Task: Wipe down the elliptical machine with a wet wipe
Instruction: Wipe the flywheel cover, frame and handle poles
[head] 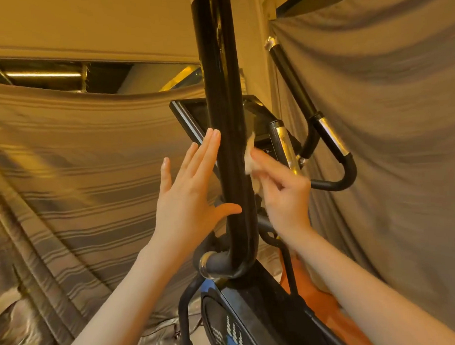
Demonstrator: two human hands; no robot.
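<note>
The elliptical's black foam-covered handlebar [223, 95] rises up the middle of the view and curves into the machine body [252, 313] below. My left hand [188, 197] is flat with straight fingers against the bar's left side, thumb touching its front. My right hand [281, 191] holds a crumpled white wet wipe [250, 153] against the bar's right side. Behind the bar sits the black console screen [191, 116], partly hidden.
A second handlebar [292, 72] and chrome-and-black loop grips [336, 148] stand at the right. Striped grey sheets [79, 157] hang at the left and plain grey fabric [387, 115] at the right. An orange surface [326, 305] shows lower right.
</note>
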